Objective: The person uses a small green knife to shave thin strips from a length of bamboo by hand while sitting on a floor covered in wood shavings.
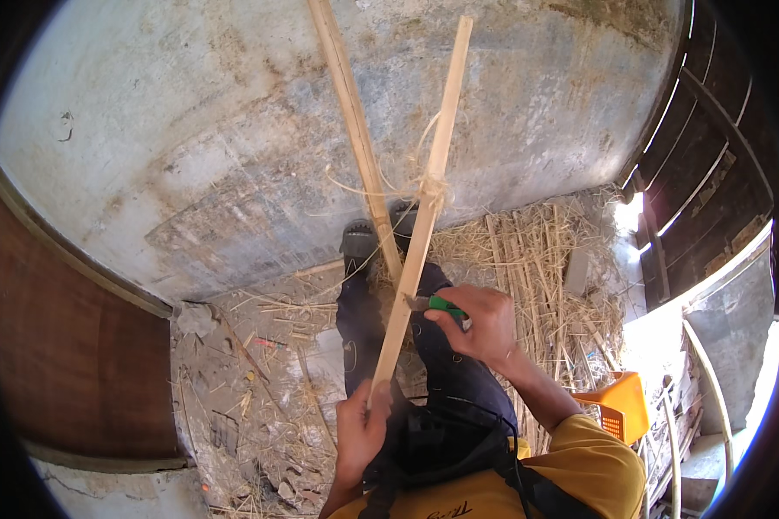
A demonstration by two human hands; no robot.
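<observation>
A pale strip of wood or bamboo (439, 154) slants away from me over my lap. Its near end is gripped by my left hand (359, 432), thumb along the top. My right hand (483, 324) is closed round the green handle of a knife (441, 304), whose short blade touches the strip's right edge about midway. Thin curled shavings (433, 192) cling to the strip farther up. Under it, crossing at an angle, a second long wooden pole (352, 104) runs up past my feet toward the wall.
A stained grey wall (234, 130) rises in front. Shavings and split strips (528, 259) litter the floor to the right, with debris (260, 381) on the left. An orange plastic chair or basket (627, 406) stands by my right elbow. A brown wooden panel (78, 346) is at left.
</observation>
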